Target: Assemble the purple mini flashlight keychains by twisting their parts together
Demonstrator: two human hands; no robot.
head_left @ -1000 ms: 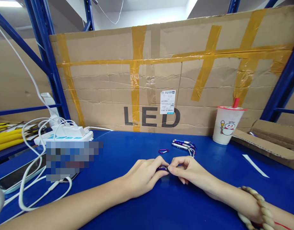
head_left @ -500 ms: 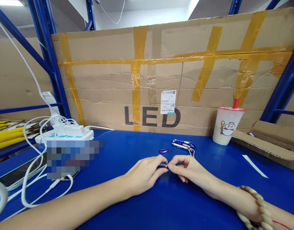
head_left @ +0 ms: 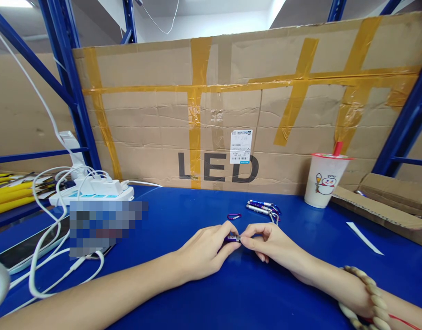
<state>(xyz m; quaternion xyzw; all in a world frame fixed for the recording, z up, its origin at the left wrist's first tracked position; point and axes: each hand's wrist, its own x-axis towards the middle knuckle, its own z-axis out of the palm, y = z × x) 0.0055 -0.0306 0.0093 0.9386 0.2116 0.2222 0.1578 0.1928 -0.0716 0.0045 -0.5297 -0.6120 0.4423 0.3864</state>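
Observation:
A small purple mini flashlight (head_left: 233, 239) with a printed silvery label lies level between my two hands, just above the table. My left hand (head_left: 211, 247) pinches its body with thumb and fingers. At its right end, my right hand (head_left: 264, 240) has thumb and index finger closed on the tip, which the fingertips hide. Just beyond the hands lies a loose purple carabiner (head_left: 234, 216). Several mini flashlights (head_left: 260, 207), silver and blue among them, lie together behind my right hand with clips at their right ends.
The blue table (head_left: 183, 206) ends at a taped cardboard panel (head_left: 156, 133). To the right are a drink cup (head_left: 324, 181), a white strip (head_left: 364, 238) and an open carton (head_left: 386, 208). A power strip (head_left: 94, 192), white cables and a phone (head_left: 32, 245) occupy the left.
Hardly anything differs. The flashlight's label faces the camera a little more, as if the body turned slightly between my fingers. Both hands keep nearly the same place and pinch.

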